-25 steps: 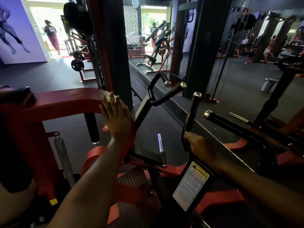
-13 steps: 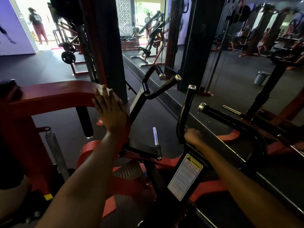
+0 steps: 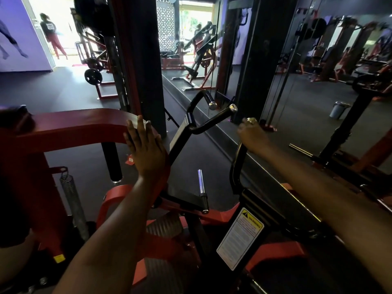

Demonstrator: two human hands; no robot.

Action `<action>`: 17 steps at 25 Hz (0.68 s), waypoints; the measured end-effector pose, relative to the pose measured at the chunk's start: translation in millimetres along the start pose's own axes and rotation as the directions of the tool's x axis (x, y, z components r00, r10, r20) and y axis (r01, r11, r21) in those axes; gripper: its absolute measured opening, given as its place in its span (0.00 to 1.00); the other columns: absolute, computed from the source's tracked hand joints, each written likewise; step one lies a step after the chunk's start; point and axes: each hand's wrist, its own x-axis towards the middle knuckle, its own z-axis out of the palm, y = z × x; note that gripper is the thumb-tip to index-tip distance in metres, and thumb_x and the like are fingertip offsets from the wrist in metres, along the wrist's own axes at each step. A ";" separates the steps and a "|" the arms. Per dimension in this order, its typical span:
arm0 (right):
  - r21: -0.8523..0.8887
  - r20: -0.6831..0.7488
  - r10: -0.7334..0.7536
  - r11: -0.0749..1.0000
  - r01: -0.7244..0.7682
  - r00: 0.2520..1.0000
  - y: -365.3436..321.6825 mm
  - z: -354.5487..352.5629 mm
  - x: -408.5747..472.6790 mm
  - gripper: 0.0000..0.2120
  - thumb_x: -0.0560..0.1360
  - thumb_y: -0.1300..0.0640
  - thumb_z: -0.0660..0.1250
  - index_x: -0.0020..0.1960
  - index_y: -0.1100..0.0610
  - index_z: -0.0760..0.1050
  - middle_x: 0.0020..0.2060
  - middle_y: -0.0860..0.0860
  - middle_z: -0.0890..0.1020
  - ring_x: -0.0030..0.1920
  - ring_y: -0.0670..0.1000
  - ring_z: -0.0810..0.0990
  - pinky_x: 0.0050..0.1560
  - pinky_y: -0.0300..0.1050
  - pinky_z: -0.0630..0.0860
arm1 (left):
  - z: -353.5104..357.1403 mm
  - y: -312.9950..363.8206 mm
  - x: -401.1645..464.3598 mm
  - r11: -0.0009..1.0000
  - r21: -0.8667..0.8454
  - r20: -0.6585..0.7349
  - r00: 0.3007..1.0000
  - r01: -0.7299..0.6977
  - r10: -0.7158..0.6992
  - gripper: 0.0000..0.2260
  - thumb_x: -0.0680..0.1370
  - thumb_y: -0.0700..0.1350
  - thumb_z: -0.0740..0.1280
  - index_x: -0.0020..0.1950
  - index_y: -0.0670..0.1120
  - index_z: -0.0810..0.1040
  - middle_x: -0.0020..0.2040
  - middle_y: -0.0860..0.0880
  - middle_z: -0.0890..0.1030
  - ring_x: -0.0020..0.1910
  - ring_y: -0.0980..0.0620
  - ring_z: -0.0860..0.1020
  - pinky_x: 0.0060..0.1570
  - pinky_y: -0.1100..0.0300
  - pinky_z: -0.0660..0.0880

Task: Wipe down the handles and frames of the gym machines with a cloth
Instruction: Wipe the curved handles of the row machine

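Your left hand is flat, fingers straight, pressed on the bend of the red frame arm, basically just bracing. Your right hand is curled around the top of the black upright handle, right under its chrome end cap. The cloth itself I honestly can't spot anywhere — if it's there, it's bunched inside that right fist, and it's too dark to tell. Handling-wise, everything here is welded steel tube: stiff, heavy, not going anywhere, so you can lean on it as hard as you like. The painted red frame looks smooth and probably a bit slick, so flat-palm passes along its top face should work fine. The black handle is round and narrow, so I'd wrap the cloth around it and slide along its length rather than dabbing at it. The angled pair of handles just past it should take the same wrap-and-slide grip. For writing, there's a white sticker low on the machine with a yellow band reading "WARNING" next to a triangle symbol — the fine print below is too small to read. No brand name visible.
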 end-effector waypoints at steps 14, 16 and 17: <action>-0.011 0.301 -0.514 0.840 0.542 0.803 -92.2 26.6 -82.5 0.15 0.77 0.56 0.56 0.52 0.60 0.79 0.51 0.56 0.82 0.54 0.56 0.79 0.60 0.49 0.70 | 6.3 -1.8 0.1 1.000 0.005 -0.039 0.999 -0.018 0.018 0.20 0.83 0.45 0.54 0.73 0.39 0.65 0.75 0.38 0.62 0.74 0.34 0.55 0.75 0.47 0.40; 0.019 0.210 -0.587 0.802 0.597 0.782 -82.3 37.9 -108.6 0.16 0.77 0.58 0.54 0.50 0.60 0.80 0.50 0.55 0.82 0.55 0.52 0.78 0.71 0.48 0.57 | 6.6 -2.2 -1.1 0.999 0.014 -0.043 0.999 -0.032 0.033 0.20 0.83 0.46 0.54 0.73 0.39 0.66 0.75 0.38 0.62 0.74 0.34 0.55 0.75 0.46 0.41; 0.130 0.175 -0.603 0.798 0.589 0.778 -73.3 39.4 -117.3 0.16 0.77 0.59 0.54 0.50 0.60 0.80 0.50 0.54 0.82 0.57 0.50 0.77 0.74 0.44 0.48 | 6.3 -3.6 0.0 0.999 0.018 -0.038 0.999 -0.028 0.028 0.20 0.84 0.46 0.53 0.73 0.40 0.66 0.75 0.38 0.62 0.75 0.34 0.55 0.75 0.46 0.42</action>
